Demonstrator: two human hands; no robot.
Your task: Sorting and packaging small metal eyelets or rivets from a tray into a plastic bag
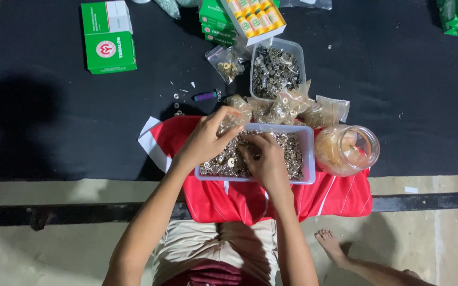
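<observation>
Both hands are working in the tray (306,159) of small metal parts on the red cloth (340,198). The left hand (208,139) is pinching a clear bag (234,119) at the tray's far rim, holding it ready for parts; the right hand (266,161) is curled, gathering parts mid-tray.

Two hands (208,139), two clear plastic tubs (307,153), one glass jar (347,150), one purple lighter (205,96).

Silver washers (287,151) fill a clear tray (308,159) on red-and-white cloth (340,196); green-and-white box (108,37) on black tabletop (398,79).
</observation>
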